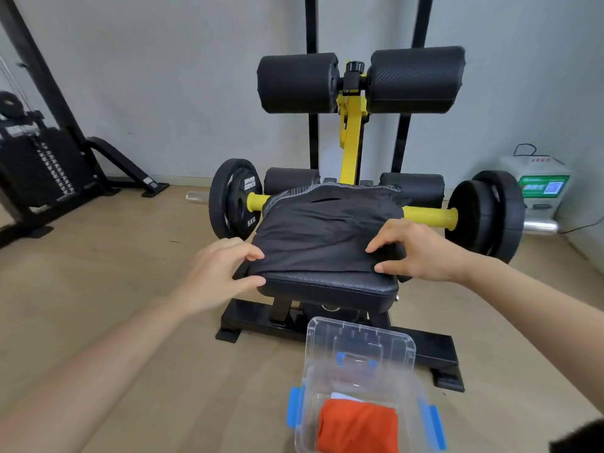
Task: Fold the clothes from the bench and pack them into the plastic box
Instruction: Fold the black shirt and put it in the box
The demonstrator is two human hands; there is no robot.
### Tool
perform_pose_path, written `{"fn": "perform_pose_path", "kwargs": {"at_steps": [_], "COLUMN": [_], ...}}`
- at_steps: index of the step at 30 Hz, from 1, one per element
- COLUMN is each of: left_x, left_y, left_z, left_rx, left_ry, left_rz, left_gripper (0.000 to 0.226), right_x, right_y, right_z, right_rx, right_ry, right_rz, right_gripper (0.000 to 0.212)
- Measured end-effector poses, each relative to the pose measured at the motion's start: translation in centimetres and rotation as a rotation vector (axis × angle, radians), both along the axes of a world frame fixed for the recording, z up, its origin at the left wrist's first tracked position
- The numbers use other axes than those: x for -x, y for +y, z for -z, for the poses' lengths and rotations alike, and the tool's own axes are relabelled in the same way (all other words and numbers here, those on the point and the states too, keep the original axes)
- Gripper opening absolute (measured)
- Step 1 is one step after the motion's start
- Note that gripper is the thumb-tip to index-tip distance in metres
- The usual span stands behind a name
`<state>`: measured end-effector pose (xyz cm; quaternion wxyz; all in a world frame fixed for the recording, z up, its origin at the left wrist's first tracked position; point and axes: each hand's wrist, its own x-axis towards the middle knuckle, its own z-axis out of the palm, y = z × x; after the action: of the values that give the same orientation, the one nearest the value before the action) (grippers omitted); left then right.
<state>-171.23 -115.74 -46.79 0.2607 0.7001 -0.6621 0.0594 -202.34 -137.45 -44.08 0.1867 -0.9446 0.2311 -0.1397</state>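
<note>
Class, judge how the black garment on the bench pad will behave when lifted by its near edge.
Probably floppy: the black garment creases and drapes over the sides of the bench pad. Likely light, since the fabric looks thin. Its smooth surface may slide on the pad when pushed.

A plain pale-grey wall (163, 76) meets a light wood-effect floor (98, 273), with a black weight-stack machine (42, 168) standing left and a white green-labelled unit (539, 188) standing right.

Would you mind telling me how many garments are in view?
2: a black garment on the bench seat, an orange garment in the plastic box; others may lie beneath.
</note>
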Motion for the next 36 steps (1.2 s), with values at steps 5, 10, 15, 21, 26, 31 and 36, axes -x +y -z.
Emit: {"fn": "perform_pose_path", "kwargs": {"at_steps": [5,10,15,21,26,31,36], "left_x": [1.5,1.5,1.4,1.8,2.0,2.7,2.7], "left_y": [-1.4,-1.9,-2.0,-2.7,-1.7,0.5,2.4], "left_z": [1.0,0.6,-0.1,-0.9,-2.1,-3.4,-4.6], "left_rx": [-0.001,-0.031,-0.024,0.019,0.03,-0.172,-0.379], "left_ry": [0.091,0.222,0.193,0.166,0.409,0.514,0.595], "left_rz": [-0.005,-0.017,-0.028,-0.133,-0.099,0.065,0.118], "left_gripper": [0.029,0.019,0.009,0.005,0.009,0.014,0.023], "right_x": [1.7,2.1,2.5,1.4,2.5,4.4,5.5], "right_y": [-0.3,0.2,0.3,0.5,0.7,2.5,3.3], "right_z": [0.7,1.7,2.3,1.4,-0.2,-1.6,-2.0], "right_rx": [-0.069,-0.029,0.026,0.107,-0.021,-0.062,-0.19], "right_ry": [-0.005,-0.092,-0.126,-0.109,-0.238,-0.107,-0.014], "right_rz": [0.016,0.033,0.034,0.104,0.22,0.167,0.059], "right_gripper": [0.03,0.026,0.019,0.003,0.004,0.009,0.009]}}
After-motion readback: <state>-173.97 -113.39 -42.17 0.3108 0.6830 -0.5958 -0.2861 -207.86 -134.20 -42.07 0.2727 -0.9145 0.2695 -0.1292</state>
